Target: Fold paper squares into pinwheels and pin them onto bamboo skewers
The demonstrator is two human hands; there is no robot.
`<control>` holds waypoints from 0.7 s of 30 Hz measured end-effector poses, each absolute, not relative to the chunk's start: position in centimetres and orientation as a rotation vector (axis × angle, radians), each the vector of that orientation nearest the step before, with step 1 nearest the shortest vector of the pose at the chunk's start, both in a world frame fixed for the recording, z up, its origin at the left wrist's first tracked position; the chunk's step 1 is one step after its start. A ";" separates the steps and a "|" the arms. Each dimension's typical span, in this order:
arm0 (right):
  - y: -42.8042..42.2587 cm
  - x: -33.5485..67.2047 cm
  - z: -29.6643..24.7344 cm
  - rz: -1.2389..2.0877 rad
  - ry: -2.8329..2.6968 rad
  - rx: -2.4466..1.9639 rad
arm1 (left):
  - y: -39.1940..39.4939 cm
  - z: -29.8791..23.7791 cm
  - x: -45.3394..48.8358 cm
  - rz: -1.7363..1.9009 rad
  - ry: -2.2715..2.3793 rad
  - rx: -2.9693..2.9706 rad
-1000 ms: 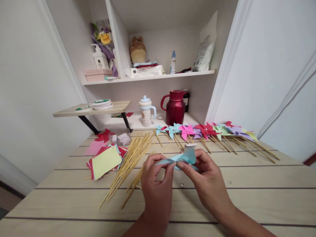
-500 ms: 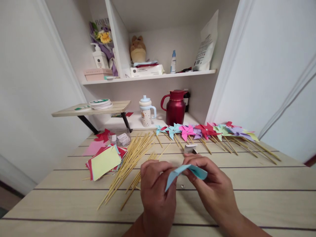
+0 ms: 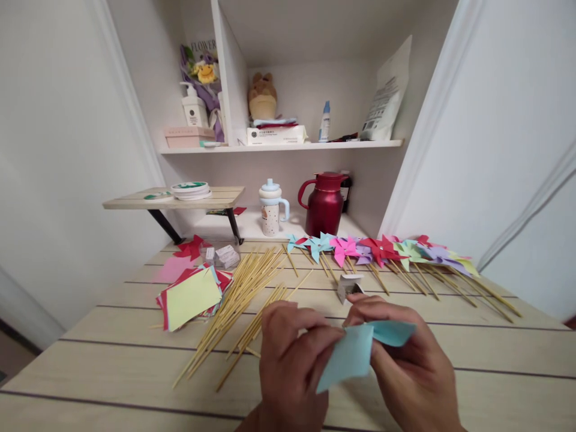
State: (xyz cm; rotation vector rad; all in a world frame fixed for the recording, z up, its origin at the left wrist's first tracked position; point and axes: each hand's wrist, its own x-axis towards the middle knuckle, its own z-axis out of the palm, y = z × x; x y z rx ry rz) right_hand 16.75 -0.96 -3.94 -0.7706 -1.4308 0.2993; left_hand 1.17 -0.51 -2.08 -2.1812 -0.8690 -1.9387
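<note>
Both of my hands hold one light blue paper piece [image 3: 355, 354] low over the wooden table [image 3: 495, 354], close to me. My left hand [image 3: 292, 360] pinches its left part with thumb and fingers closed. My right hand [image 3: 409, 366] grips its right side, fingers curled under the paper. The sheet is folded, with one flap hanging down and another pointing right. A small white box [image 3: 348, 285] sits just beyond my hands.
A heap of bamboo sticks [image 3: 243, 300] lies left of centre, beside a stack of coloured paper squares [image 3: 191, 294]. Finished pinwheels on sticks [image 3: 387, 252] line the far right. A red jug [image 3: 324, 204], a cup [image 3: 272, 207] and a small raised shelf [image 3: 180, 198] stand at the back.
My hands have dropped towards me with the blue paper. Its folded flaps have turned, so a larger flap now hangs down between my hands. The view has shifted slightly.
</note>
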 end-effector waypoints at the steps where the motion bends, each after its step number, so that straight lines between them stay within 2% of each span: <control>1: -0.8 16.9 -3.9 0.300 -1.453 -0.782 | -0.4 -2.3 1.4 -2.019 -0.936 -2.232; 7: -0.5 17.1 -3.2 0.480 -1.426 -0.884 | 0.4 -3.0 2.4 -2.505 -1.332 -2.354; 12: -0.4 17.1 -3.5 0.617 -1.395 -0.941 | 0.5 -3.0 2.5 -2.565 -1.477 -2.283; 16: -0.3 17.2 -3.7 0.643 -1.400 -0.986 | 0.6 -3.0 2.5 -2.524 -1.410 -2.223; 21: -0.5 17.4 -3.5 0.488 -1.448 -0.969 | 0.2 -3.1 1.7 -2.094 -1.159 -2.296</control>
